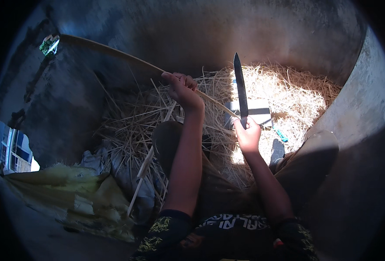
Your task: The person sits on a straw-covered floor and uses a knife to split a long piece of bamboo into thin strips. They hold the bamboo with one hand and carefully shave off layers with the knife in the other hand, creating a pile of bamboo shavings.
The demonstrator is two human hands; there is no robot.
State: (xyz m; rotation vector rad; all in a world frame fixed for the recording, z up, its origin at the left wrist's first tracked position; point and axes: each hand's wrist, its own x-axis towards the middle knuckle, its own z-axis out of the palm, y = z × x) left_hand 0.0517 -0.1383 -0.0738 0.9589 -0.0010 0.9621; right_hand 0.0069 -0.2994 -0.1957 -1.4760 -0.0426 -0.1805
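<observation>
Tan strip (131, 58), gripped in the left hand (183, 89), reaches the right hand (248, 135), which clasps a knife (241, 85).

The knife (241, 87) has a long, dark, pointed blade and a dark handle gripped in the right hand (248, 134), its tip pointing away from the body. The strip (131, 59), long, thin and pale tan, slants down from upper left through the left hand (184, 90), its near end beside the knife's base; contact is unclear.
</observation>
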